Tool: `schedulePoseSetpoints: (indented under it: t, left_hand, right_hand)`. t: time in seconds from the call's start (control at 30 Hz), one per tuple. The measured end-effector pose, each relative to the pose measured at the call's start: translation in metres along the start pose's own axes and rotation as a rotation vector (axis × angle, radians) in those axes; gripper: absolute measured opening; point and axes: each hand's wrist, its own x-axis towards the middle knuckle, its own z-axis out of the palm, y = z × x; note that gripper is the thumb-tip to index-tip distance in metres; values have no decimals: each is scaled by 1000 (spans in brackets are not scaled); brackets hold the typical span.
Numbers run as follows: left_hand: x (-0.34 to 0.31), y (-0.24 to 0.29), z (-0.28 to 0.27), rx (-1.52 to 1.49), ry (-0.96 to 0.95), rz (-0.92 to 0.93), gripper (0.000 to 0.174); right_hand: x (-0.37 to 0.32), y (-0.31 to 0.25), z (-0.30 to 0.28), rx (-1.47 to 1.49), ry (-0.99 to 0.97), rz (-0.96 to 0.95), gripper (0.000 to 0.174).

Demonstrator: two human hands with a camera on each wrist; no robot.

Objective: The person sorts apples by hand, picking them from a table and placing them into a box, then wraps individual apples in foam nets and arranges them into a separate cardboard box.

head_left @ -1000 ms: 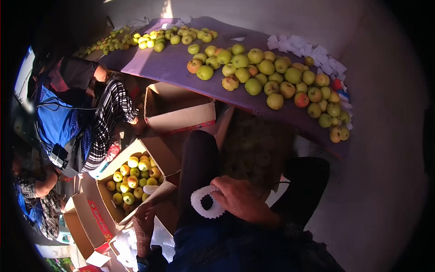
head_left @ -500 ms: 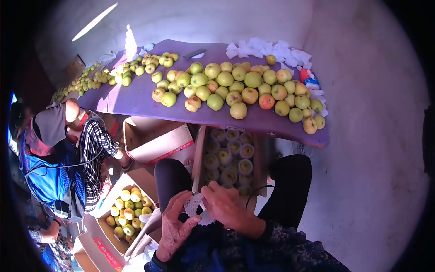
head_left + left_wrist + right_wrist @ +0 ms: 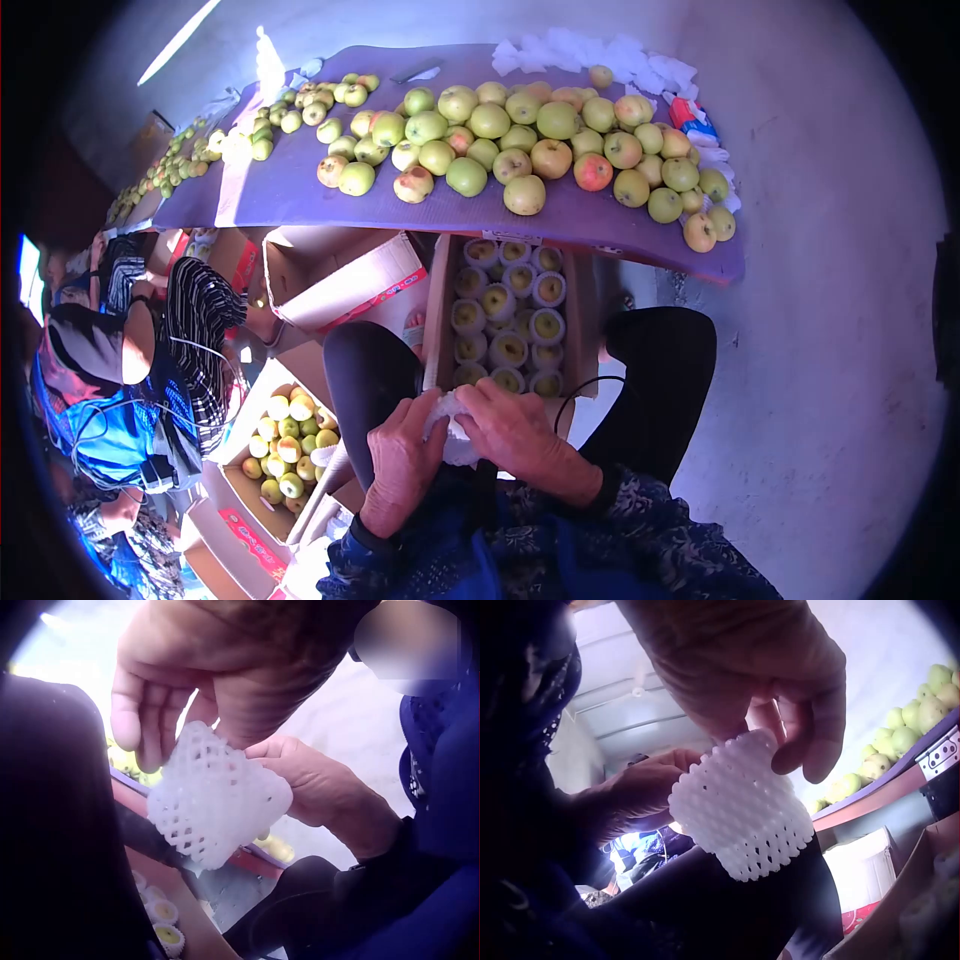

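Observation:
A white foam fruit net (image 3: pixel 214 802) is between both hands above the lap, its mesh collapsed into a squarish shape in the wrist views. My left hand (image 3: pixel 405 455) pinches one upper edge between thumb and fingers. Opposite it, my right hand (image 3: pixel 520 435) also pinches the net's upper edge, as the right wrist view shows with the net (image 3: pixel 739 810) hanging below the fingers. Just beyond the hands stands a cardboard box (image 3: pixel 438 300) between the knees. Inside it, apples in white nets (image 3: pixel 508 348) sit in rows.
A purple-covered table (image 3: pixel 285 195) carries many loose apples (image 3: pixel 466 177) and white crumpled pieces (image 3: pixel 590 60). To the left are an open carton (image 3: pixel 365 290) and another carton with loose apples (image 3: pixel 290 445). People (image 3: pixel 90 400) sit further left.
My left hand has come from beside the carton of loose apples to the foam net, which my right hand alone held earlier. The head view has shifted, bringing the netted apples into clearer sight.

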Motion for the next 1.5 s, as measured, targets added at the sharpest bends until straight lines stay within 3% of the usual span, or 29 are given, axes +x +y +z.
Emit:
schedulePoseSetpoints:
  t: [0.2, 0.33, 0.43, 0.53, 0.63, 0.93, 1.0, 1.2, 1.4, 1.5]
  left_hand:
    - [22, -7, 36, 55, -147, 111, 34]
    - [21, -9, 41, 140, -231, 87, 34]
    - [23, 0, 38, 111, -100, 70, 35]
    - [31, 14, 25, 90, 57, 165, 39]
    - [31, 16, 20, 116, 14, 231, 39]
    - [35, -2, 34, 293, -180, 82, 12]
    - [43, -5, 35, 316, -238, 52, 17]
    - [81, 6, 26, 364, -296, -1, 21]
    - [104, 4, 41, 310, -215, -40, 21]
    - [99, -8, 54, 289, -227, -99, 20]
  right_hand:
    - [-2, 22, 2, -47, 3, 48, 21]
    - [0, 23, -1, -68, -52, 89, 21]
    - [1, 22, -1, -95, -53, 68, 21]
    - [5, 17, -9, -144, -44, 39, 20]
    - [1, 16, -12, -123, -21, 33, 19]
    - [-6, 31, -45, 52, -57, 184, 28]
    - [1, 42, -61, 13, -28, 215, 26]
    - [63, 95, -94, -52, 367, 152, 34]
    - [141, 149, -67, -194, 455, 250, 57]
    - [162, 161, -49, -174, 364, 424, 66]
